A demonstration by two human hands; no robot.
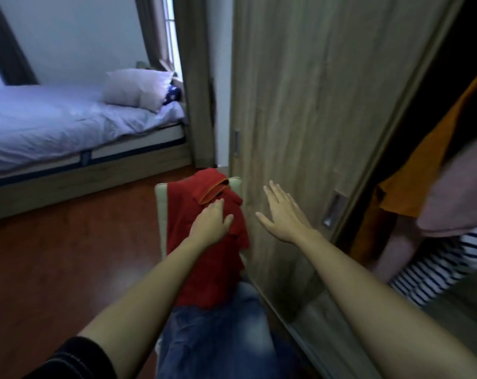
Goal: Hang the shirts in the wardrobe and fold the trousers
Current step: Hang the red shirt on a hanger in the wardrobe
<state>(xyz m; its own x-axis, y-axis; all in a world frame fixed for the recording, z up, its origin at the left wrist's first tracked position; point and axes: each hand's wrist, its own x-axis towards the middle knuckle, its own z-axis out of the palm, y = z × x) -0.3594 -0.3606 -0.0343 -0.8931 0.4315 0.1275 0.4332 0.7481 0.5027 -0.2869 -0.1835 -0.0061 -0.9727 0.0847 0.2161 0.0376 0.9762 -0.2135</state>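
A red polo shirt (204,258) lies draped over a pale chair (159,203) in front of me, its collar toward the chair back. Blue jeans (218,332) lie under it, nearer to me. My left hand (212,222) rests on the shirt just below the collar, fingers fairly straight. My right hand (283,212) hovers flat, fingers spread, to the right of the shirt and in front of the wooden wardrobe door (314,105), holding nothing. Inside the wardrobe at the right hang an orange shirt (428,165), a pinkish garment (461,192) and a striped one (437,269).
A bed (54,124) with a lilac sheet and a pillow (138,88) stands at the back left. Reddish wooden floor (67,255) lies between bed and chair. The sliding door has a recessed metal handle (333,212) close to my right hand.
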